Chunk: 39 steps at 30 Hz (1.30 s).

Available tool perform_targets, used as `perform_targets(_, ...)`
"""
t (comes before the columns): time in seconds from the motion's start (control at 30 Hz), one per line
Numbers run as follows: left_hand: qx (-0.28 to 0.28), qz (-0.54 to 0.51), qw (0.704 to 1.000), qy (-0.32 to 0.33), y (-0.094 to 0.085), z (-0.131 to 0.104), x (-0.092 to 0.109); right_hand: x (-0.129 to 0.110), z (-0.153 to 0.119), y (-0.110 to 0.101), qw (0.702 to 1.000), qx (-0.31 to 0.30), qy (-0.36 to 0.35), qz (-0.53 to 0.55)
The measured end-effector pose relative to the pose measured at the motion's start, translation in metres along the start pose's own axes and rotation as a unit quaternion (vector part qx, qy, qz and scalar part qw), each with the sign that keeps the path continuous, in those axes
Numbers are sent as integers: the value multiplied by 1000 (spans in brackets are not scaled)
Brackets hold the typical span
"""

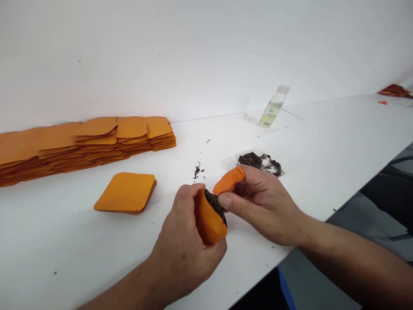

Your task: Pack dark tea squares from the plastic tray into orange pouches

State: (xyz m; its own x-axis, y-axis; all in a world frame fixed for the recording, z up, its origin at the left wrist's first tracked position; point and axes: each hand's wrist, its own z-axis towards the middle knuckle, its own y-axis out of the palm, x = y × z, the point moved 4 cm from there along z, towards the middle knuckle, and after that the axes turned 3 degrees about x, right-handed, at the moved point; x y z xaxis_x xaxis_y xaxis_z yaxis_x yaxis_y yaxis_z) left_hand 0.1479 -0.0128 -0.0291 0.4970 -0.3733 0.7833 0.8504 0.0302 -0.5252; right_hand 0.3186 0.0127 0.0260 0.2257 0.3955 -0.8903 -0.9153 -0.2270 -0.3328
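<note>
My left hand (190, 245) is curled round an orange pouch (209, 219), squeezing it so its mouth bows open. A dark brown, rough layer (213, 202) lines the far side of that mouth. My right hand (258, 200) has an orange finger cot (229, 180) over its index finger. Its thumb and index finger are pinched together at the dark edge of the pouch; whatever is between them is hidden. Just behind the right hand lies a clear tray (238, 156) with dark brown thin strips (250, 160) and a dark-smeared white patch (267, 164).
A small stack of orange pouches (125, 192) lies left of my hands. Behind it, a long overlapping row of orange pouches (87, 142) runs along the wall. A clear bottle (272, 107) with pale yellow liquid stands at the back. Dark crumbs (197, 170) dot the white table (80, 249).
</note>
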Motion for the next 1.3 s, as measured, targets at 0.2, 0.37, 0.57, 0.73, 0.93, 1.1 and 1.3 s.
perform_targets(0.2,-19,4,1000,0,-1,1,-1,-14,3,-4,986,10,-85,-141)
perform_targets(0.37,-47,-3,999,18,-1,2,4,-16,10,-10,991,-31,-48,-119)
perform_targets(0.57,-82,-58,995,-1,-1,3,4,-21,15,-13,987,-53,-50,-143)
perform_targets(0.73,-106,-74,992,-3,-1,4,5,-23,18,-15,986,-89,-50,-134)
perform_targets(0.93,-73,-46,995,58,0,0,5,-23,22,-15,983,-107,-42,-143)
perform_targets(1.1,-11,-15,979,202,-4,1,14,-15,19,-11,991,-68,23,-109)
perform_targets(1.3,-5,2,978,207,-6,4,16,-10,15,-12,996,-65,46,-50)
